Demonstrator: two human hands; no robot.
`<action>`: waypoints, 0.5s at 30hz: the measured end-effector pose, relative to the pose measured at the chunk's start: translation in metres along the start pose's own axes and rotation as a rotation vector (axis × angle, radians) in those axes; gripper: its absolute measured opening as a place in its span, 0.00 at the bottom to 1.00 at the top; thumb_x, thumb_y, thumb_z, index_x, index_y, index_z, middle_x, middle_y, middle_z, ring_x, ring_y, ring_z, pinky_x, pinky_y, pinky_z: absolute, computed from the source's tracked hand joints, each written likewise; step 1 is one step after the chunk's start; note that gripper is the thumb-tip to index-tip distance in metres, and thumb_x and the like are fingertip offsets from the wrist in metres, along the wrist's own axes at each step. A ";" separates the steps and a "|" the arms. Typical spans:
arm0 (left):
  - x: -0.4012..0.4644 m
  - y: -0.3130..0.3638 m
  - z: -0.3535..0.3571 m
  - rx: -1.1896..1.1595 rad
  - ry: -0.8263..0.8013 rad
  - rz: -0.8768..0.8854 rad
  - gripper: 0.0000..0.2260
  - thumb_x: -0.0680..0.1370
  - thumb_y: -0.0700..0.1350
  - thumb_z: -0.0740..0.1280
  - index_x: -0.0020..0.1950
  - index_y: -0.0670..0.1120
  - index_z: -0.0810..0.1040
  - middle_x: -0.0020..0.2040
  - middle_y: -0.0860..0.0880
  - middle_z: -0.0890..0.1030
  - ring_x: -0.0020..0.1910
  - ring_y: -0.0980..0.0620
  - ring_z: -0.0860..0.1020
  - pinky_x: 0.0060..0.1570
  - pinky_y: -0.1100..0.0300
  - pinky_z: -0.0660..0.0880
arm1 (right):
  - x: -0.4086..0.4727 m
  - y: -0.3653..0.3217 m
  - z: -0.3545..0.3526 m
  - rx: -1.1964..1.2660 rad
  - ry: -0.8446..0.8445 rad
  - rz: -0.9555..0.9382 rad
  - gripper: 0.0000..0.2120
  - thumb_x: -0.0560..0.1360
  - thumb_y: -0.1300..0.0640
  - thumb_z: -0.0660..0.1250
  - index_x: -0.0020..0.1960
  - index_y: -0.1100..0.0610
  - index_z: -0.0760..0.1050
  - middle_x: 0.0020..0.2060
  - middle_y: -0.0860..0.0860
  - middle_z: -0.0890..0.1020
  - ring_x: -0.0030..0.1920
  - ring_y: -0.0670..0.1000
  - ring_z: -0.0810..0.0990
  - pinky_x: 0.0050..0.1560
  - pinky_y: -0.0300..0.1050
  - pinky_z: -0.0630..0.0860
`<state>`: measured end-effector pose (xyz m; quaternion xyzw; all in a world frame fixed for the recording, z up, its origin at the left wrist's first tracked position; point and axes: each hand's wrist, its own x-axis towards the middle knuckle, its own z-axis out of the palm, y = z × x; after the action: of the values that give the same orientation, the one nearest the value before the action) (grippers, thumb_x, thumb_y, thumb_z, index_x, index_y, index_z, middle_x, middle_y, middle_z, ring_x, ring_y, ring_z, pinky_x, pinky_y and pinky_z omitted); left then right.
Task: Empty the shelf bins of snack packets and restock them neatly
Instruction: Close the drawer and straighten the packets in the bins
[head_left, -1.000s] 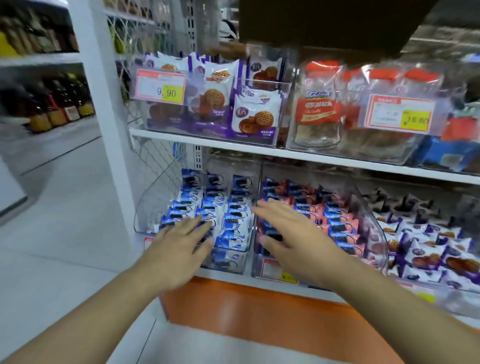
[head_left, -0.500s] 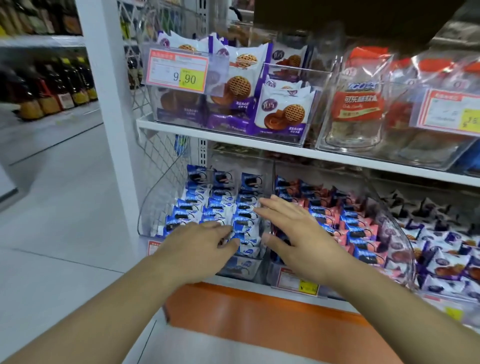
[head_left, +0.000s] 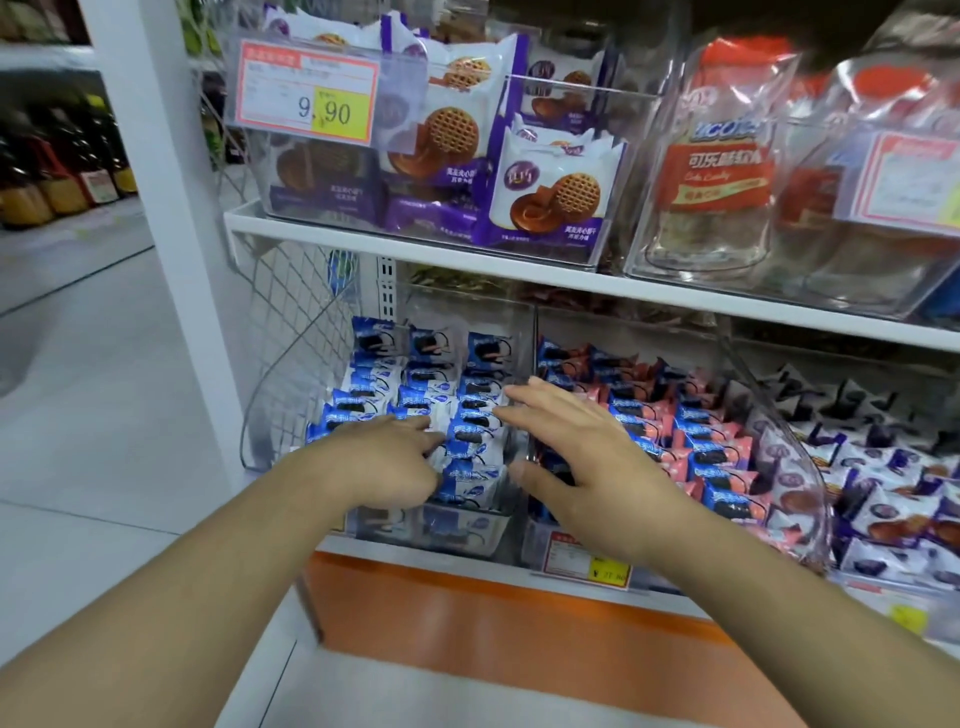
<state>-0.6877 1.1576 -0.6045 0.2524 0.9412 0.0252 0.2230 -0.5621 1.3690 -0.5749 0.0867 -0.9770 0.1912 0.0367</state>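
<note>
Both hands were low over the bins! The left hand (head_left: 387, 460) lay flat, fingers relaxed, on the blue packets (head_left: 415, 395) in the left bin (head_left: 457, 530). The right hand (head_left: 576, 457) was spread wide, holding nothing, over the divider, pink packets (head_left: 696, 441) at its 3 o'clock. At 12 o'clock, the upper shelf (head_left: 519, 270) carried biscuit packs (head_left: 550, 192) behind a 9.90 tag (head_left: 309, 96). Bottles (head_left: 62, 166) stood at 9 o'clock.
</note>
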 end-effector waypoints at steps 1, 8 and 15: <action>0.000 0.000 -0.001 -0.005 0.027 0.018 0.34 0.81 0.55 0.62 0.83 0.64 0.49 0.84 0.60 0.45 0.84 0.49 0.45 0.81 0.41 0.49 | 0.000 0.000 0.000 -0.001 0.000 0.001 0.26 0.85 0.43 0.61 0.81 0.39 0.61 0.81 0.32 0.55 0.80 0.32 0.41 0.83 0.47 0.42; 0.004 0.017 0.001 -0.016 0.025 0.230 0.32 0.84 0.43 0.59 0.83 0.66 0.53 0.83 0.65 0.46 0.83 0.56 0.40 0.80 0.45 0.40 | 0.000 0.000 0.001 0.008 0.014 -0.009 0.25 0.85 0.43 0.62 0.80 0.39 0.63 0.81 0.32 0.56 0.80 0.32 0.42 0.83 0.47 0.44; 0.002 0.014 -0.003 -0.038 -0.017 0.235 0.32 0.84 0.46 0.61 0.80 0.72 0.53 0.82 0.67 0.43 0.82 0.57 0.37 0.79 0.45 0.36 | 0.000 -0.001 0.001 0.023 0.019 -0.012 0.24 0.84 0.43 0.62 0.79 0.38 0.64 0.80 0.31 0.56 0.79 0.31 0.41 0.83 0.48 0.44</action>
<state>-0.6838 1.1713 -0.6002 0.3571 0.9025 0.0666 0.2314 -0.5618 1.3678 -0.5754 0.0912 -0.9738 0.2030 0.0460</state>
